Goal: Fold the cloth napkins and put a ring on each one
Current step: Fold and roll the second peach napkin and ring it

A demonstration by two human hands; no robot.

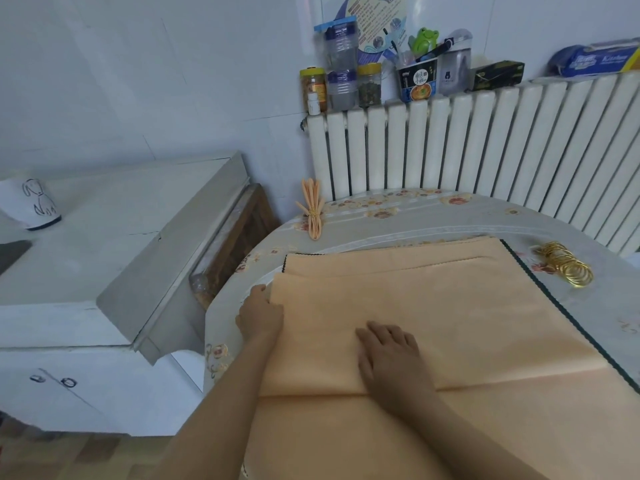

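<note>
A peach cloth napkin (450, 317) lies spread on top of a stack of like napkins on the round table (398, 223). Its near part is folded over, leaving a crease line across the front. My right hand (389, 355) lies flat on the folded napkin with straight fingers. At the napkin's left edge my left hand (260, 315) curls its fingers around the cloth's border. A pile of gold rings (566, 266) sits at the right of the stack. One folded napkin with a ring (312, 211) lies at the table's far left.
A white radiator (485, 147) runs behind the table, its top holding jars, a cup and boxes. A grey-white cabinet (114, 258) stands to the left with a white mug on it. The floral tablecloth shows around the stack.
</note>
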